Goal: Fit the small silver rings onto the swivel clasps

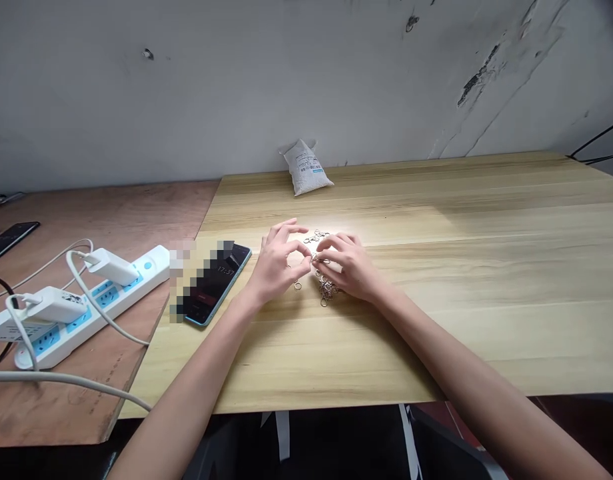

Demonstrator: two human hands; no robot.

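Note:
My left hand (275, 265) and my right hand (355, 270) meet above the wooden table, each with thumb and forefinger pinched together. Between the fingertips is a small metal ring (314, 257), partly hidden, so its exact form is hard to see. Below my right hand lies a pile of small metal rings (326, 291), some seemingly with short chain links. Just beyond the fingertips is a second cluster of metal rings (317, 236). One loose ring (297, 286) rests under my left hand. The other fingers of my left hand are raised and spread.
A phone (219, 283) lies left of my left hand. Farther left, a white power strip (106, 300) holds plugged chargers and trailing cables on a brown board (101, 407). A white plastic packet (306, 170) stands near the wall. Another phone (9, 241) lies at the far left.

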